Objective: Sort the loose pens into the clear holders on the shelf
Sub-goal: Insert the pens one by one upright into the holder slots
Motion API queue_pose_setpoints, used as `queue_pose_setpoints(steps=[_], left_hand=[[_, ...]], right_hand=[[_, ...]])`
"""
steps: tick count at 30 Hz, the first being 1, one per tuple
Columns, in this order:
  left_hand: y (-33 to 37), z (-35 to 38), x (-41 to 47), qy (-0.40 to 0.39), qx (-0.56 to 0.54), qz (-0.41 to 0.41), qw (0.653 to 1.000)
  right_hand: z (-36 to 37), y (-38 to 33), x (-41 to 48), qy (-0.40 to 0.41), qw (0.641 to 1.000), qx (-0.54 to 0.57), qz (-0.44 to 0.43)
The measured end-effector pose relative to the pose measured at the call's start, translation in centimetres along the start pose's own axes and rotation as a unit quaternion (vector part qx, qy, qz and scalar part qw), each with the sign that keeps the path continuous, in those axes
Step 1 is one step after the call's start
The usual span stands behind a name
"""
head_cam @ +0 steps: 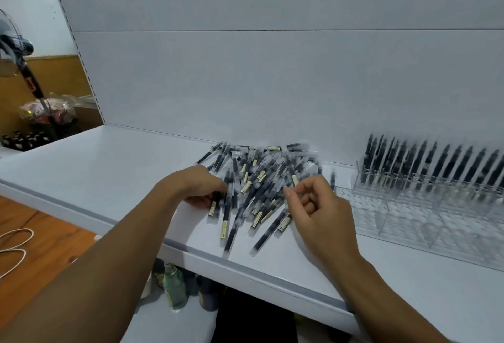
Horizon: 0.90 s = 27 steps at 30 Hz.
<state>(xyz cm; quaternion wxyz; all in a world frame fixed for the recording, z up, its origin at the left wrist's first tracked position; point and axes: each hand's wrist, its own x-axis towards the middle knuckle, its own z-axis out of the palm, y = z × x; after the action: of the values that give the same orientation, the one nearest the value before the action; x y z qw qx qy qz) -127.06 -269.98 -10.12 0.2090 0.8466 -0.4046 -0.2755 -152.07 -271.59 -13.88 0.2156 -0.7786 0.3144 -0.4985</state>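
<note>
1. Shelf [109, 168]: white, flat, with a white back panel [245, 70] rising behind it.

2. Pens [259, 179]: a loose pile of dark pens with clear caps and cream labels lies on the shelf. It reaches from the back panel almost to the front edge. The pens cross each other in many directions.

3. Holder [409, 211]: a clear plastic rack with dividers stands on the shelf to the right of the pile, near it but not touching. Its back row holds a line of upright pens [436, 165], tilted slightly. The front compartments show no pens. 1 pen stands blurred in the gap between pile and holder.

4. Left hand [201, 187]: palm down at the left edge of the pile. The fingers curl down onto the nearest pens and touch them. Motion blur hides whether the fingers clamp any pen or only rest on them.

5. Right hand [313, 206]: raised over the right side of the pile, between the pile and the holder. The fingers are curled inward, with thumb and forefinger tips close together. Whether a pen sits between them cannot be told.

6. Surroundings: a fan [11, 42] stands at far left. A pale cable [16, 244] lies on the wooden floor. Bottles [174, 288] stand on the level below the shelf.
</note>
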Motion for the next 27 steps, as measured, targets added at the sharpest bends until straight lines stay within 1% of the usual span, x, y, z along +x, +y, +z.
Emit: queue_pose_setpoints(steps=[3, 6, 9, 11, 13, 14, 16, 18, 19, 21, 23, 24, 27], left_hand=[[-0.1, 0.4, 0.2, 0.022, 0.013, 0.026, 0.999], [-0.3, 0.8, 0.2, 0.053, -0.007, 0.042, 0.998], [-1.0, 1.2, 0.0, 0.075, -0.079, 0.057, 0.992], [-1.2, 1.2, -0.4, 0.085, -0.155, 0.075, 0.981], [-0.8, 1.1, -1.1, 0.094, -0.231, 0.105, 0.963], [-0.3, 1.0, -1.4, 0.096, -0.258, 0.127, 0.953], [1.0, 1.1, -2.3, 0.099, -0.295, 0.181, 0.933], [2.9, 1.4, -3.2, 0.098, -0.326, 0.233, 0.911], [4.0, 1.7, -3.7, 0.094, -0.340, 0.254, 0.900], [6.3, 2.6, -4.5, 0.085, -0.366, 0.287, 0.881], [8.6, 3.8, -5.1, 0.066, -0.393, 0.315, 0.861], [9.9, 4.5, -5.3, 0.049, -0.409, 0.326, 0.851], [13.7, 6.9, -5.5, -0.002, -0.454, 0.344, 0.822]], right_hand=[[0.2, 0.4, 0.0, -0.047, 0.997, -0.053, 0.009], [0.2, 1.0, 0.0, -0.108, 0.987, -0.109, 0.049], [0.3, 1.1, 0.0, -0.146, 0.972, -0.167, 0.073], [0.2, 0.9, 0.2, -0.144, 0.970, -0.177, 0.080], [0.1, 0.6, 0.3, -0.126, 0.977, -0.141, 0.097], [0.0, 0.4, 0.5, -0.117, 0.981, -0.104, 0.114], [-0.4, 0.0, 0.7, -0.095, 0.981, 0.025, 0.169], [-1.4, -0.5, 1.2, -0.070, 0.956, 0.178, 0.223], [-2.2, -0.8, 1.6, -0.064, 0.941, 0.232, 0.239], [-4.1, -1.2, 2.4, -0.059, 0.919, 0.300, 0.250], [-6.3, -1.3, 3.2, -0.048, 0.912, 0.331, 0.237], [-7.5, -1.1, 3.5, -0.041, 0.917, 0.325, 0.227], [-11.2, 0.4, 4.4, -0.003, 0.948, 0.241, 0.210]])
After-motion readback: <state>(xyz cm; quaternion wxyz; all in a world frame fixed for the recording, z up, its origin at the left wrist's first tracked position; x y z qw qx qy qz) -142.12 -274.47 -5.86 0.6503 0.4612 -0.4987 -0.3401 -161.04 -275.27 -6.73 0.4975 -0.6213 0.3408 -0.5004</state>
